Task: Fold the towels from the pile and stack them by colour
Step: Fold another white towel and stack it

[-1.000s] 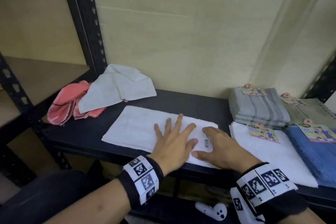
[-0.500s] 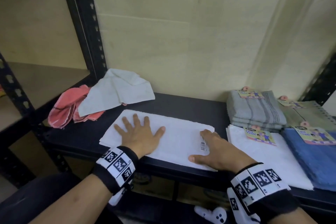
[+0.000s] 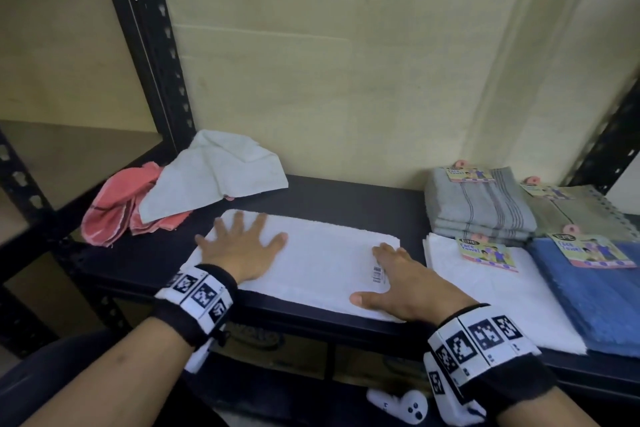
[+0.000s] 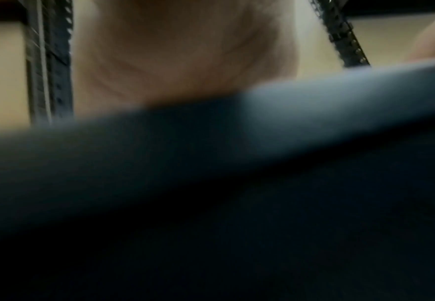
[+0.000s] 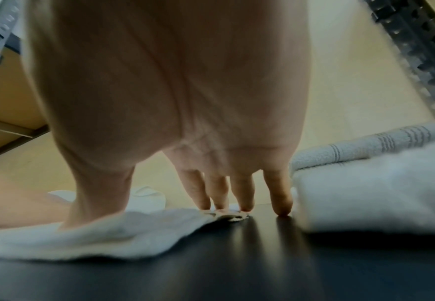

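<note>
White towel (image 3: 311, 253) flat on shelf, folded; crumpled pale towel (image 3: 214, 177) over pink towel (image 3: 114, 208) at left.

Bare forearms. Each wrist wears a black band (image 3: 194, 305) with white tiles — square black-and-white codes. A white unit, seemingly a camera (image 3: 450, 402), hangs beneath.

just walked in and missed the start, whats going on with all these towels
A person is folding towels on a dark shelf. Both hands lie flat on a white towel spread out in front of them: the left hand near its left end, the right hand at its right end by the barcode label. An unfolded pile, a pink towel under a pale one, waits at the left. At the right sit folded grey, white and blue towels.
</note>
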